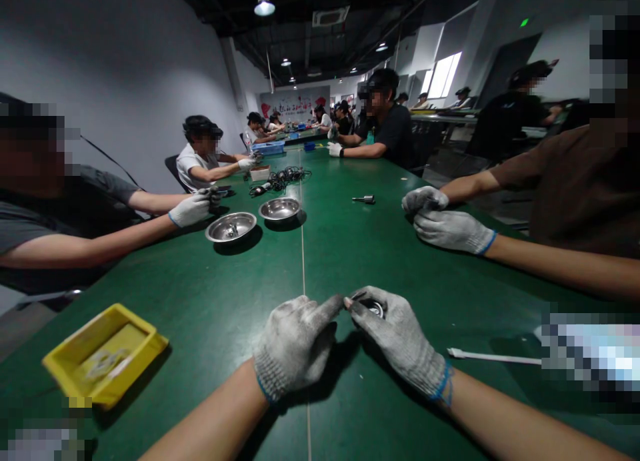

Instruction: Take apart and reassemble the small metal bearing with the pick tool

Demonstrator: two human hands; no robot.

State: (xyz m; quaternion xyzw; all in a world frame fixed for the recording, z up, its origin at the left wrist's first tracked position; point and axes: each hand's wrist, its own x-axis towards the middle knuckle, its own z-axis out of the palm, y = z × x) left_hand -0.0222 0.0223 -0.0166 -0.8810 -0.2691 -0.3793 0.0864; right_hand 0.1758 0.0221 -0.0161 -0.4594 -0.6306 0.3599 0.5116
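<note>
Head view gives me a broad green worktop (345, 248), with moving room right of the straight-edged yellow tray (131, 368); the knit-gloved left hand (295, 338) bends its fingers, though I cannot tell their hold; the right hand (400, 331) curls its fingers around a shiny, round metal part (376, 310), above the worktop.

The left hand (295, 338) and right hand (403, 334) are wearing grey-white knitted gloves (285, 324). Blue edging (441, 381) is ringing their ribbed cuffs (273, 371), fraying on the right; dark smudges (331, 308) are staining the fingers (323, 314).
</note>
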